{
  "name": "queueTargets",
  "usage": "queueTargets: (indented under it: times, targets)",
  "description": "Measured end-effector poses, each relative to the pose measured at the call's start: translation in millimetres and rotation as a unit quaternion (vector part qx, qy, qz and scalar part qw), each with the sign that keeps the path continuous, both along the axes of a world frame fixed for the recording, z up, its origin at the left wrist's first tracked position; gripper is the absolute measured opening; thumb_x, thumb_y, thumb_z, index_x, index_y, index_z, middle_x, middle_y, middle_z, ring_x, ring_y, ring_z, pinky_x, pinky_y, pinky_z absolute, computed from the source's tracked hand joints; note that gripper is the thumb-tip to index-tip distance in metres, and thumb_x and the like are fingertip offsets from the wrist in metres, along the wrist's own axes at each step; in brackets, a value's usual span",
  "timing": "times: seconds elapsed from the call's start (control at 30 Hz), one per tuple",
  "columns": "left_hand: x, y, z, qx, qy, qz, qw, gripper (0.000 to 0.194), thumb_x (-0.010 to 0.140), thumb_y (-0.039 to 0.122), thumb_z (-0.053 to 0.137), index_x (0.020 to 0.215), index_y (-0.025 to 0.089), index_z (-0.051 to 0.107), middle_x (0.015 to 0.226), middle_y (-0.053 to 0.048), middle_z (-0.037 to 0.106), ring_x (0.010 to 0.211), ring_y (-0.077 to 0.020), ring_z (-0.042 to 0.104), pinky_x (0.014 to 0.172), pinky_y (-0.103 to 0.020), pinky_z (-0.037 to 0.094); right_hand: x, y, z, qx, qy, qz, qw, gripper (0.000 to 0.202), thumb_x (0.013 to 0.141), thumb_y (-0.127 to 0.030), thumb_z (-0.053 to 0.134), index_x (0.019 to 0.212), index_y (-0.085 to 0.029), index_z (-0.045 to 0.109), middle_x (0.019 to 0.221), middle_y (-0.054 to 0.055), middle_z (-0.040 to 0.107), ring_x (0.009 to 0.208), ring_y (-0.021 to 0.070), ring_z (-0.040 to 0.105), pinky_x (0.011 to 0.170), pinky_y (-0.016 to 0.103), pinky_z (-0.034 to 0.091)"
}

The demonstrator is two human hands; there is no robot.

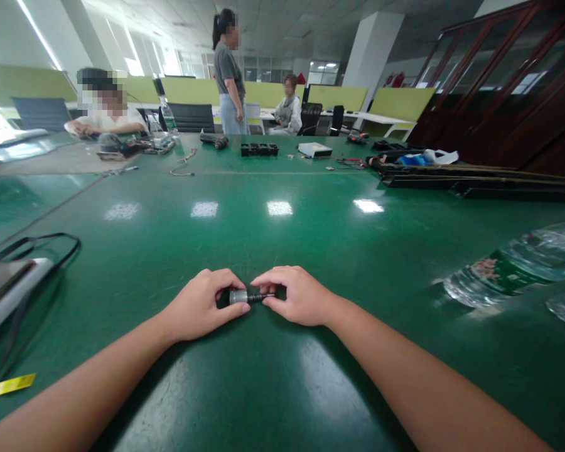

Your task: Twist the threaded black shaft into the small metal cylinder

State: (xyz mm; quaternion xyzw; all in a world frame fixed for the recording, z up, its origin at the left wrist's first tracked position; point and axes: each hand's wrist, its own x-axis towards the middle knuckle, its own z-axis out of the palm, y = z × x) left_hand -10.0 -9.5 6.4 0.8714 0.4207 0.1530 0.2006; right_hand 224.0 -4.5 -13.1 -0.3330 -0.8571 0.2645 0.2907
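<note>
A small silver metal cylinder [238,297] with a thin rod and a dark coil spring [255,298] lies sideways just above or on the green tabletop, between my two hands. My left hand [204,304] is closed around the cylinder, thumb below and fingers above. At the other end, the thumb and fingertips of my right hand [301,295] curl about the rod's tip. Whether the cylinder's underside touches the table cannot be seen.
Water bottles [508,270] lie at right. A white device [9,282] with a black cord sits at left. Toward the far edge are a power drill [214,140], a black holder [258,149], a white box [314,150] and long black rails [452,179]. Several people are beyond.
</note>
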Motion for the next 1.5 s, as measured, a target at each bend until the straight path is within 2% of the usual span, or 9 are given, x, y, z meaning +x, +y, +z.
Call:
queueTargets:
  times: [0.23,0.4,0.6,1.13,1.37,1.5]
  targets:
    - [-1.1,0.2,-0.7,-0.006,0.006,0.003,1.0,0.027,0.085,0.046,0.065,0.096,0.021,0.067,0.082,0.0,0.065,0.073,-0.0168,0.057,0.071,-0.029,0.038,-0.1,-0.2,2.4,-0.001,-0.011,0.0,1.0,0.032,0.074,-0.01,0.068,0.106,-0.015,0.07,0.088,0.004,0.07,0.077,0.0139,0.063,0.076,0.026,0.049]
    - [-1.1,0.7,-0.8,0.004,0.003,-0.01,1.0,0.028,0.084,0.047,0.065,0.093,0.02,0.065,0.082,0.0,0.065,0.072,-0.0164,0.057,0.07,-0.029,0.038,-3.0,-1.6,3.0,0.022,-0.037,0.005,0.999,0.021,0.078,-0.018,0.07,0.099,-0.017,0.071,0.085,0.003,0.069,0.075,0.0141,0.06,0.072,0.026,0.045]
    - [0.6,0.7,-0.8,0.023,-0.002,-0.024,0.999,0.029,0.084,0.047,0.066,0.094,0.02,0.064,0.083,0.0,0.065,0.073,-0.0164,0.058,0.07,-0.028,0.038,-7.3,-2.9,2.0,0.045,-0.06,0.011,0.997,0.016,0.081,-0.02,0.069,0.096,-0.018,0.072,0.086,0.003,0.069,0.08,0.0157,0.06,0.077,0.028,0.043]
    - [1.0,1.2,0.0,0.018,0.006,-0.022,1.0,0.028,0.086,0.046,0.065,0.095,0.02,0.065,0.088,-0.001,0.067,0.079,-0.0176,0.061,0.075,-0.029,0.04,-6.4,-1.7,4.5,0.047,-0.056,0.021,0.997,0.011,0.079,-0.016,0.068,0.089,-0.016,0.072,0.076,0.001,0.065,0.071,0.0136,0.056,0.071,0.026,0.041]
    - [0.0,0.6,0.5,0.015,0.006,-0.021,1.0,0.027,0.086,0.046,0.065,0.097,0.021,0.066,0.093,-0.002,0.068,0.084,-0.0188,0.062,0.078,-0.03,0.041,-3.8,-1.8,5.8,0.024,-0.061,0.016,0.998,0.012,0.076,-0.014,0.068,0.087,-0.017,0.071,0.075,0.001,0.065,0.071,0.0137,0.057,0.068,0.025,0.042]
    - [0.3,0.5,1.2,0.016,0.004,-0.021,1.0,0.028,0.086,0.046,0.065,0.097,0.021,0.066,0.091,-0.002,0.069,0.08,-0.0184,0.062,0.076,-0.03,0.041,-1.1,-1.5,7.0,0.019,-0.062,0.013,0.998,0.011,0.075,-0.012,0.068,0.084,-0.017,0.071,0.074,0.001,0.064,0.07,0.0136,0.057,0.068,0.025,0.043]
